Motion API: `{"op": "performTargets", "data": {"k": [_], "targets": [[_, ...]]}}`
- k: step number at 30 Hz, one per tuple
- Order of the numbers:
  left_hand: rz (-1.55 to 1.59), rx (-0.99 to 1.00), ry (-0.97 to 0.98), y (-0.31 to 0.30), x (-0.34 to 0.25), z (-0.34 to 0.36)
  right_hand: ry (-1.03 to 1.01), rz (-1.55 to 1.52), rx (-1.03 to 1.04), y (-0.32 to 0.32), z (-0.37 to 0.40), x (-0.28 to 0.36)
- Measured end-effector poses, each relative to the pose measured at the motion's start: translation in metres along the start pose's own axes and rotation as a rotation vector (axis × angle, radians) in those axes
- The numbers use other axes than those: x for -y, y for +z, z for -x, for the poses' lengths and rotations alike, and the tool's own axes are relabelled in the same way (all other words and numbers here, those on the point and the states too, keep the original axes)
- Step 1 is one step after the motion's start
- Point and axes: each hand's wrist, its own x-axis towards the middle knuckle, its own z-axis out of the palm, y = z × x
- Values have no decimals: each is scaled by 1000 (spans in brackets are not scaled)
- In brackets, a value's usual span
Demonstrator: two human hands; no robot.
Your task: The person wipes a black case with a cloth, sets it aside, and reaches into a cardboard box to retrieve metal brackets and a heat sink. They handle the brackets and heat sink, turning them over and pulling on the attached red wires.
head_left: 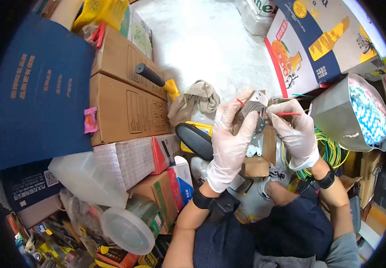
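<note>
My left hand, in a thin white glove, is closed around a grey metal piece with ribbed edges and small holes. A white part with dark holes shows at its top. My right hand, gloved the same way, pinches a thin red wire-like strip at the right side of the metal piece. Another bit of red pokes out by my left fingers. Beneath both hands is a small open cardboard box with pale metal pieces in it.
Brown cartons and a blue box are stacked at left. A black-handled yellow tool and a grey cloth lie ahead. Coiled green-yellow wire and a grey bin stand at right. A plastic jar sits lower left.
</note>
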Motion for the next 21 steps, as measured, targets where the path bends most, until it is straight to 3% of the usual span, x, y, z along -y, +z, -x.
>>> {"op": "performTargets", "data": {"k": [4,6,8,9,11,14,21], "targets": [[-203,-50,39,-8,2,4,81,-273,0,15,12,-14],[-320,-41,57,-8,6,4,94,-264,-18,17,14,-16],[-435,-40,197,-7,10,5,121,-210,-38,17,16,-19],[-441,-38,192,-5,9,5,126,-215,-40,16,17,-20],[-151,-96,-21,3,4,4,114,-241,-83,14,19,-21],[-190,-73,-87,-8,16,5,10,-122,-57,12,24,-18],[-279,28,52,-4,20,7,59,-219,-77,12,21,-33]]}}
